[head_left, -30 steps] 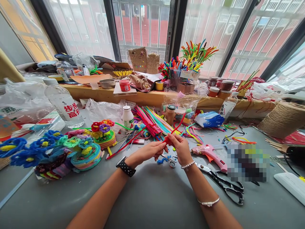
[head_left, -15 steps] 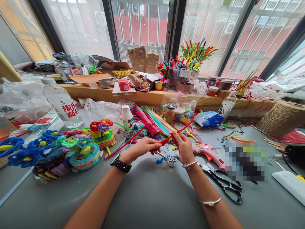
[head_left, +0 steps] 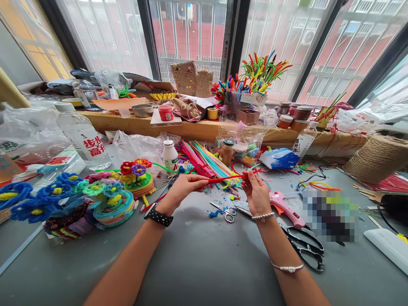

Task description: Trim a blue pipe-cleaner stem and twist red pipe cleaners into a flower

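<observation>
Red strand: the red fuzzy strand [head_left: 225,178] is up off the table, spanning the gap between the two hands; long axis runs left to right, right end a touch higher.
Left hand: left hand [head_left: 186,187] pinches the strand's left part, thumb and fingers closed on it, back of hand up.
Right hand: right hand [head_left: 257,195] grips near the other end with thumb and fingertips, palm turned partly inward.
Nearer hand: neither – both on it, strand level with the fingertips.
Strand tip: a bit of red seems to poke past the right fingers; hard to tell if it's the same piece.
Under the gap: small scissors [head_left: 228,214] on the gray table [head_left: 204,263], beside blue fuzz [head_left: 216,212].
Right wrist: large scissors [head_left: 307,248] lie partly hidden behind it; pink glue gun [head_left: 288,209] just beyond.
Behind the strand: bundle of fuzzy sticks [head_left: 199,159], white bottle [head_left: 170,158], brown jar [head_left: 227,152] – a crowded backdrop, nothing seen blocking between the hands.
Left side: blue flowers [head_left: 57,191] and round coiled piece [head_left: 114,208], apart from the left hand.
</observation>
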`<action>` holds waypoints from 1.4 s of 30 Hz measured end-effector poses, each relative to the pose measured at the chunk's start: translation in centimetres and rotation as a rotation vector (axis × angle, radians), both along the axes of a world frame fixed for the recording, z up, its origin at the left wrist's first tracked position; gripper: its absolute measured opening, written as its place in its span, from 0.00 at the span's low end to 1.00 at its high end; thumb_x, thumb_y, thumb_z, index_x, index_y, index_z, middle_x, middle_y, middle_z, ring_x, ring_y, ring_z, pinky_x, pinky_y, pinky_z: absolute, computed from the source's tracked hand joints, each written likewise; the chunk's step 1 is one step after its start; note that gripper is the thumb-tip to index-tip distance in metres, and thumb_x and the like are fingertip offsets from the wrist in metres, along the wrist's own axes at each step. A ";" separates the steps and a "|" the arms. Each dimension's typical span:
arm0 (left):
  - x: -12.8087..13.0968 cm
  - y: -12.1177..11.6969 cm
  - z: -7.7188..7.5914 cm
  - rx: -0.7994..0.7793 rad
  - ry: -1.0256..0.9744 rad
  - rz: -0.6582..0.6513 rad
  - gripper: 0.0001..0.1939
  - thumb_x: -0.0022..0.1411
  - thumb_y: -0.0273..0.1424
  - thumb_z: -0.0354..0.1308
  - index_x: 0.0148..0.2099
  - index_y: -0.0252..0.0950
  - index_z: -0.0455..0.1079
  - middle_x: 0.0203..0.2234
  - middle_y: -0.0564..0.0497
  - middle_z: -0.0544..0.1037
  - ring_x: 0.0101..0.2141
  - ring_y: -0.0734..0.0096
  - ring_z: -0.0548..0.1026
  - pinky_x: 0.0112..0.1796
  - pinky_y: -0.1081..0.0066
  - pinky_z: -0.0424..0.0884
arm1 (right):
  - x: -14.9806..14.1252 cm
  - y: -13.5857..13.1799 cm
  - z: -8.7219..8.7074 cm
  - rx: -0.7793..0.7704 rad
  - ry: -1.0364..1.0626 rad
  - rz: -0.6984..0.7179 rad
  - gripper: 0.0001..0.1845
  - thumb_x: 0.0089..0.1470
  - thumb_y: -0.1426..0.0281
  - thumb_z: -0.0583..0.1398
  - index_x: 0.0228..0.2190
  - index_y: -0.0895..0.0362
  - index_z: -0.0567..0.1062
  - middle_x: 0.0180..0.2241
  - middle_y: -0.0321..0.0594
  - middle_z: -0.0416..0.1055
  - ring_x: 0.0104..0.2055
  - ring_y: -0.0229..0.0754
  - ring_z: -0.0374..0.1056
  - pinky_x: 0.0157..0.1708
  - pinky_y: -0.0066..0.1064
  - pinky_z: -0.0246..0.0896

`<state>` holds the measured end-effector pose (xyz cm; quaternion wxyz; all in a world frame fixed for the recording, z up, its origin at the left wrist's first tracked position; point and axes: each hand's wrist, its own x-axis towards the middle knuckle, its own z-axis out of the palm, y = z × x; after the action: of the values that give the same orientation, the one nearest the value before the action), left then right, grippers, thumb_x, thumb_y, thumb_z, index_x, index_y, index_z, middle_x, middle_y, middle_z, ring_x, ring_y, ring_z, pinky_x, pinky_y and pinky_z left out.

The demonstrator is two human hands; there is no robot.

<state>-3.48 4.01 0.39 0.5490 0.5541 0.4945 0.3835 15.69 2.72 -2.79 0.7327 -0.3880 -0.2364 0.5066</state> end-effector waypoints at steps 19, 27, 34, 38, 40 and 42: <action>-1.1 0.3 0.6 0.019 -0.266 0.186 0.13 0.37 0.30 0.64 0.30 0.32 0.73 0.22 0.50 0.77 0.26 0.74 0.73 0.30 0.77 0.68 | 5.6 -6.3 1.6 -0.092 -0.851 0.102 0.15 0.43 0.61 0.58 0.34 0.56 0.71 0.32 0.39 0.71 0.33 0.39 0.67 0.34 0.30 0.62; -1.1 0.3 0.6 0.028 -0.320 0.221 0.15 0.38 0.29 0.63 0.33 0.31 0.73 0.25 0.49 0.77 0.26 0.74 0.73 0.28 0.78 0.68 | 13.3 -13.4 -2.2 -0.127 -1.880 0.051 0.14 0.46 0.62 0.52 0.33 0.55 0.71 0.35 0.42 0.70 0.36 0.44 0.67 0.35 0.33 0.64; -1.1 0.3 0.6 0.062 -0.312 0.232 0.13 0.36 0.30 0.64 0.29 0.31 0.72 0.20 0.52 0.75 0.22 0.76 0.72 0.25 0.78 0.68 | 13.9 -13.9 -3.6 -0.100 -2.079 0.113 0.16 0.46 0.66 0.52 0.37 0.55 0.70 0.38 0.44 0.69 0.40 0.46 0.66 0.38 0.35 0.63; -1.2 0.4 0.3 0.074 -0.314 0.224 0.13 0.36 0.31 0.64 0.29 0.31 0.72 0.22 0.51 0.75 0.23 0.77 0.72 0.26 0.78 0.68 | 13.9 -13.1 -3.0 -0.164 -2.071 0.257 0.16 0.43 0.70 0.52 0.37 0.56 0.69 0.38 0.45 0.68 0.39 0.46 0.65 0.39 0.37 0.61; -1.2 0.5 0.2 0.081 -0.322 0.214 0.14 0.36 0.31 0.64 0.29 0.31 0.72 0.23 0.51 0.76 0.24 0.76 0.72 0.28 0.77 0.68 | 13.8 -12.6 -2.4 -0.178 -2.060 0.347 0.15 0.41 0.73 0.52 0.35 0.58 0.69 0.37 0.46 0.68 0.39 0.46 0.64 0.39 0.37 0.60; -1.2 0.5 0.2 0.078 -0.333 0.201 0.14 0.36 0.31 0.64 0.29 0.31 0.73 0.24 0.51 0.76 0.25 0.75 0.72 0.30 0.76 0.68 | 13.5 -12.3 -1.6 -0.163 -2.046 0.420 0.14 0.37 0.76 0.52 0.31 0.58 0.69 0.35 0.46 0.68 0.38 0.45 0.64 0.38 0.35 0.59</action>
<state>-4.70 4.46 0.62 0.5603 0.4517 0.4346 0.5415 29.23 -9.59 -4.43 0.0520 -0.6307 -0.7713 0.0679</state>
